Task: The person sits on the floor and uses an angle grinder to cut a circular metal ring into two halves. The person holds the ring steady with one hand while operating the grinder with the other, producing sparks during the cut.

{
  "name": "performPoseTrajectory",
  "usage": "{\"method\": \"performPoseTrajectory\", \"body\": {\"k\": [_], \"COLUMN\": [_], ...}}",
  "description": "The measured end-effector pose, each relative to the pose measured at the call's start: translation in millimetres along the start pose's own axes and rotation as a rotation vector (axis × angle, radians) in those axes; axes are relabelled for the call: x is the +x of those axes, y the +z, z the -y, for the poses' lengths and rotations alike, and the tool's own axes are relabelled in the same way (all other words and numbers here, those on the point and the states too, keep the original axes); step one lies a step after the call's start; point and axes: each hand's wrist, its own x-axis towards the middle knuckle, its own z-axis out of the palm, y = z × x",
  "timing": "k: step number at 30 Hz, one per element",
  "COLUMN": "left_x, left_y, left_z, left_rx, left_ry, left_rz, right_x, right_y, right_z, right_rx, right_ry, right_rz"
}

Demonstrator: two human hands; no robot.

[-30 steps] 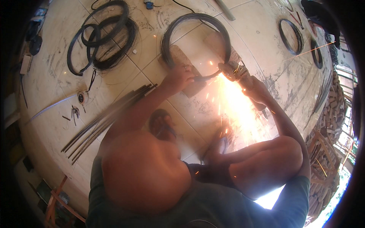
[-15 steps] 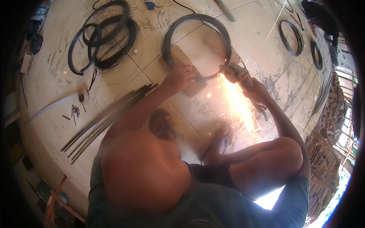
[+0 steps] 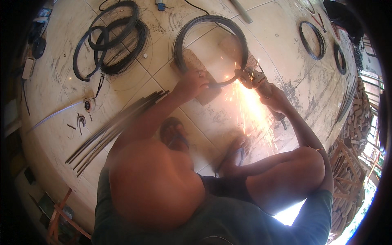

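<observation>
A: Where do we have the dark wire coil (image 3: 212,18), and what are our fingers doing?

B: It lies over two blocks: a brown block (image 3: 210,96) under its near-left edge, and a second block (image 3: 232,45) under its right edge. Our left hand (image 3: 193,84) has its fingers wrapped round the coil's near-left edge. Our right hand (image 3: 276,98) has its fingers clasped about the angle grinder (image 3: 254,77), at the coil's near-right edge.

A: Is the disc biting?

B: We'd judge so: sparks (image 3: 257,112) pour from the coil's near-right edge towards our right foot (image 3: 239,149), though glare hides the exact contact.

A: Then how do we do this cleanly?

B: We should press the coil firmly against the block so it can't chatter, and feed the disc in squarely and lightly; twisting could make it bind. We'd want our left fingers well clear of the disc, and that foot out of the spray. Clamping the coil would free both our hands for the grinder.
</observation>
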Motion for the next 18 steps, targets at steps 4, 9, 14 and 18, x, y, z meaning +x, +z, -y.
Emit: {"method": "performPoseTrajectory", "body": {"k": [4, 9, 14, 18], "left_x": [6.0, 3.6, 4.8, 4.2], "left_y": [-4.6, -2.6, -4.7, -4.3], "left_z": [-8.5, -5.4, -9.2, -7.5], "left_rx": [0.064, 0.062, 0.075, 0.068], "left_ry": [0.02, -0.001, 0.01, -0.001], "left_rz": [0.015, 0.016, 0.012, 0.031], "right_x": [5.4, 9.0, 9.7, 4.3], "right_y": [6.4, 10.0, 11.8, 6.2], "right_z": [-15.0, -25.9, -24.8, -12.4], "right_rx": [-0.018, 0.082, 0.006, 0.025], "right_ry": [-0.028, -0.091, -0.096, -0.075], "right_rz": [-0.022, -0.02, -0.052, -0.045]}}
